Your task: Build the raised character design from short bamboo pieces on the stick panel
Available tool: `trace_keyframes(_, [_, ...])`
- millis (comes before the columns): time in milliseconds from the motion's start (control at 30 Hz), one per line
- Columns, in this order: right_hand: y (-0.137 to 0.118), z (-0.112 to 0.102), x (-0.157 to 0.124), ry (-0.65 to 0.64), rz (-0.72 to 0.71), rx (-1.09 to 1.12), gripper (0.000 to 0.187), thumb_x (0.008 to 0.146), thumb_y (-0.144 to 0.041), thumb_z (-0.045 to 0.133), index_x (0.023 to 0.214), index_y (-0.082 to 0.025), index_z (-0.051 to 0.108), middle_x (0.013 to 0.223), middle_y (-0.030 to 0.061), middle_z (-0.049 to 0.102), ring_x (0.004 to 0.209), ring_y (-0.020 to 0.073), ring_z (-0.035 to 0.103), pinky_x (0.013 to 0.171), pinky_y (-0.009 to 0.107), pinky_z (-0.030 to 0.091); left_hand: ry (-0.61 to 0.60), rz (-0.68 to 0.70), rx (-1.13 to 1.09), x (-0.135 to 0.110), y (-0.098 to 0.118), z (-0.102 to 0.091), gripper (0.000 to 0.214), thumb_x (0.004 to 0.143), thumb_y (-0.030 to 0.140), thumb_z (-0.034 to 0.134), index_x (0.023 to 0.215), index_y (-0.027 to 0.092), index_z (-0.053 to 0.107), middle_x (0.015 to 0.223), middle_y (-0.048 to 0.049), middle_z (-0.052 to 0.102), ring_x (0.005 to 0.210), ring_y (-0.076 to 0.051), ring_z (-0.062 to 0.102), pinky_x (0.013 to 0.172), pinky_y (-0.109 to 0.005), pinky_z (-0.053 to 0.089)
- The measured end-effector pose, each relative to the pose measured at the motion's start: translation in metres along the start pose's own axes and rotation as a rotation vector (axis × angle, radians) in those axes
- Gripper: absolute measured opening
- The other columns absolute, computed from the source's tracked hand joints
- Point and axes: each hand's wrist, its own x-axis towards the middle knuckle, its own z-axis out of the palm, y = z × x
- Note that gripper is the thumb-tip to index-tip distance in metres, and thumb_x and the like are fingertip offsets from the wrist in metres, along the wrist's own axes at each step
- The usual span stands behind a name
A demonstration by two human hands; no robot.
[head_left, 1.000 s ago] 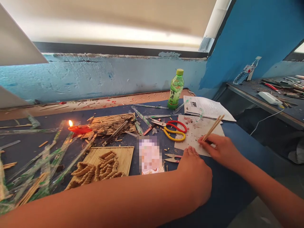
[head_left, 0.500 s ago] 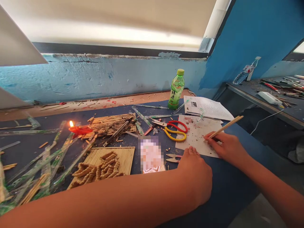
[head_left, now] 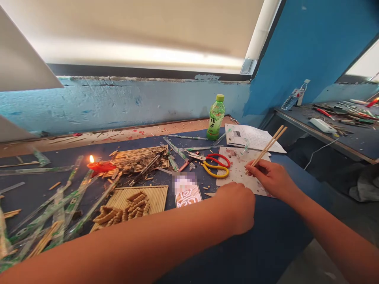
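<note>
My right hand (head_left: 271, 177) is closed round a pair of wooden chopsticks (head_left: 268, 146), which slant up and to the right over a stained white paper sheet (head_left: 241, 167). My left hand (head_left: 237, 207) reaches across the dark blue table (head_left: 266, 236) and rests knuckles up just left of the sheet; its fingers are curled under and hidden. It covers the spot where small metal snips lay. Red and yellow scissors (head_left: 217, 165) lie just beyond both hands.
A lit red candle (head_left: 97, 165) burns at the left among plastic chopstick wrappers (head_left: 62, 197). Two bamboo mats (head_left: 139, 157) lie mid-table, the nearer with coiled wooden pieces (head_left: 124, 211). A green tea bottle (head_left: 215, 117) and printed papers (head_left: 251, 138) stand behind. Another cluttered bench (head_left: 340, 126) is at the right.
My right hand has tilted the chopsticks from nearly flat back to a steeper slant. My left hand has slid forward over the snips. The view has shifted slightly.
</note>
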Motion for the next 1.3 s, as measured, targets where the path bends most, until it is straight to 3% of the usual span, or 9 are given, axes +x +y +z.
trace_keyframes(100, [-0.027, -0.002, -0.001, 0.054, -0.14, 0.049, 0.026, 0.103, -0.034, 0.053, 0.114, -0.024, 0.075, 0.109, 0.0071, 0.077, 0.096, 0.022, 0.074, 0.082, 0.032, 0.059, 0.083, -0.076, -0.344, -0.013, -0.012, -0.038, 0.034, 0.097, 0.029, 0.048, 0.111, 0.006, 0.069, 0.113, -0.0281, 0.072, 0.104, -0.037, 0.072, 0.087, -0.05, 0.057])
trace_keyframes(200, [-0.059, 0.003, -0.001, 0.097, -0.358, 0.003, 0.029, 0.103, -0.025, 0.051, 0.122, -0.027, 0.073, 0.111, 0.0083, 0.072, 0.101, 0.0226, 0.071, 0.088, 0.036, 0.058, 0.073, -0.125, -0.728, -0.038, -0.023, -0.062, 0.058, 0.105, 0.052, 0.024, 0.114, 0.009, 0.062, 0.108, -0.022, 0.073, 0.094, -0.026, 0.076, 0.079, -0.039, 0.062])
trace_keyframes(367, [-0.105, 0.02, 0.008, 0.079, -0.608, -0.052, 0.03, 0.101, -0.014, 0.053, 0.126, -0.019, 0.069, 0.106, 0.0114, 0.068, 0.1, 0.0257, 0.067, 0.087, 0.041, 0.058, 0.093, -0.2, -1.091, -0.085, -0.043, -0.058, 0.03, 0.096, 0.042, 0.057, 0.098, 0.013, 0.065, 0.086, -0.0084, 0.07, 0.066, -0.014, 0.069, 0.062, -0.027, 0.058])
trace_keyframes(467, [-0.121, 0.029, 0.023, 0.109, -0.691, 0.006, 0.039, 0.102, -0.013, 0.053, 0.14, -0.014, 0.059, 0.113, 0.0134, 0.066, 0.107, 0.0247, 0.065, 0.094, 0.04, 0.056, 0.216, -0.265, -1.17, -0.112, -0.06, -0.055, 0.026, 0.094, 0.039, 0.065, 0.084, 0.015, 0.065, 0.065, 0.0026, 0.056, 0.045, -0.004, 0.041, 0.041, -0.015, 0.034])
trace_keyframes(700, [-0.096, 0.049, 0.069, -0.157, -0.331, -0.107, 0.031, 0.099, -0.024, 0.054, 0.125, -0.016, 0.068, 0.114, 0.0146, 0.065, 0.096, 0.026, 0.068, 0.089, 0.043, 0.056, 0.541, -0.432, -1.207, -0.173, -0.079, -0.057, 0.032, 0.088, 0.048, 0.073, 0.085, 0.016, 0.067, 0.064, 0.006, 0.048, 0.046, -0.004, 0.021, 0.04, -0.017, 0.015])
trace_keyframes(867, [-0.077, 0.065, 0.077, -0.328, -0.209, -0.183, 0.036, 0.093, -0.035, 0.062, 0.123, -0.016, 0.071, 0.099, 0.0158, 0.072, 0.088, 0.0309, 0.069, 0.077, 0.042, 0.053, 0.592, -0.413, -1.209, -0.192, -0.091, -0.043, 0.034, 0.089, 0.047, 0.074, 0.109, 0.02, 0.07, 0.072, 0.0033, 0.056, 0.049, -0.005, 0.029, 0.043, -0.019, 0.016])
trace_keyframes(1000, [-0.076, 0.07, 0.082, -0.422, -0.174, -0.181, 0.035, 0.094, -0.035, 0.059, 0.125, -0.021, 0.069, 0.102, 0.0114, 0.074, 0.087, 0.0261, 0.069, 0.077, 0.035, 0.05, 0.564, -0.399, -1.242, -0.197, -0.099, -0.04, 0.033, 0.091, 0.044, 0.073, 0.113, 0.019, 0.071, 0.079, 0.0003, 0.061, 0.053, -0.004, 0.03, 0.047, -0.019, 0.016])
trace_keyframes(1133, [-0.069, 0.07, 0.088, -0.433, -0.104, -0.208, 0.035, 0.086, -0.027, 0.063, 0.12, -0.021, 0.068, 0.102, 0.0124, 0.07, 0.088, 0.0253, 0.067, 0.074, 0.032, 0.047, 0.541, -0.345, -1.336, -0.206, -0.099, -0.044, 0.029, 0.091, 0.038, 0.075, 0.113, 0.019, 0.073, 0.08, -0.0002, 0.063, 0.053, -0.004, 0.032, 0.047, -0.018, 0.017])
trace_keyframes(1300, [-0.062, 0.072, 0.091, -0.429, 0.002, -0.215, 0.033, 0.074, -0.026, 0.068, 0.107, -0.02, 0.064, 0.076, 0.0049, 0.067, 0.067, 0.0224, 0.063, 0.056, 0.029, 0.039, 0.524, -0.315, -1.452, -0.214, -0.102, -0.043, 0.032, 0.091, 0.04, 0.075, 0.116, 0.02, 0.074, 0.073, 0.0031, 0.056, 0.051, -0.003, 0.029, 0.045, -0.018, 0.016])
